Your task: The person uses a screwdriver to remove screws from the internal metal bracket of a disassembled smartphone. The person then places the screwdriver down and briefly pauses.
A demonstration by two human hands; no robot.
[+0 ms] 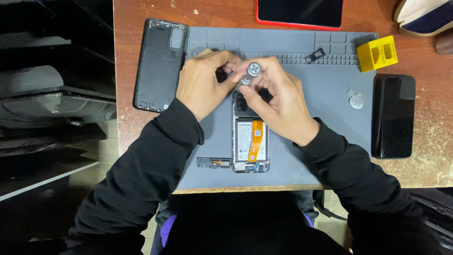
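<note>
- Black sleeves (141,174) are seen nearest, above them the opened phone (250,141) on the grey mat (321,94).
- Over the phone's top end, a screwdriver (250,73) is pinched upright in the right hand (278,101); the left hand (203,85) is closed at its tip.
- A screw is judged to be worked; steady vertical pressure is called for next.

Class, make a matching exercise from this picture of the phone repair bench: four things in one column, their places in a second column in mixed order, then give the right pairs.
Things:
1. back cover
2. yellow block
3. opened phone
4. screwdriver

Places:
A. held between both hands, the left hand and the right hand
B. at the mat's left edge, partly on the wooden table
C. at the mat's far right corner
D. in the middle of the mat, below the hands

Pairs: 1-B, 2-C, 3-D, 4-A
</note>
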